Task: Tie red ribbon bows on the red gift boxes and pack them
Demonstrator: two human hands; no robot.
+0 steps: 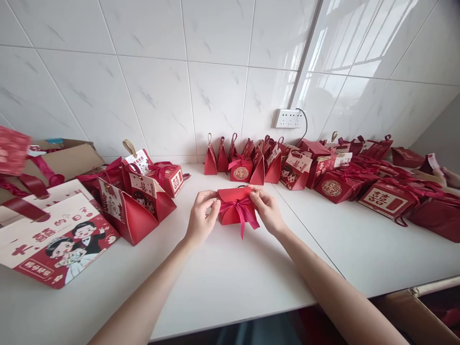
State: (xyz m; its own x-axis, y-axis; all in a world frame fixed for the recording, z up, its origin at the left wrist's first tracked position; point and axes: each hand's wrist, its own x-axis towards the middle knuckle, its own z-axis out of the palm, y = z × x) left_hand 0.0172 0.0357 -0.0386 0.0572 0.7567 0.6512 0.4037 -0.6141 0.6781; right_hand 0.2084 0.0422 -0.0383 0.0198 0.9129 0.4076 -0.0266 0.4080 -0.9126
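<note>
Between my two hands a small red gift box sits on the white table. A dark pink ribbon is tied in a bow across its front, its tails hanging down. My left hand grips the box at its left end, thumb toward me and fingers behind. At the right end my right hand pinches the upper corner with thumb and fingers. A thin dark loop shows behind the box's top edge.
Several red gift boxes line the back along the tiled wall. More boxes crowd the right side. Left stand triangular boxes and a printed gift bag. A power strip is on the wall. Another person's hand shows far right.
</note>
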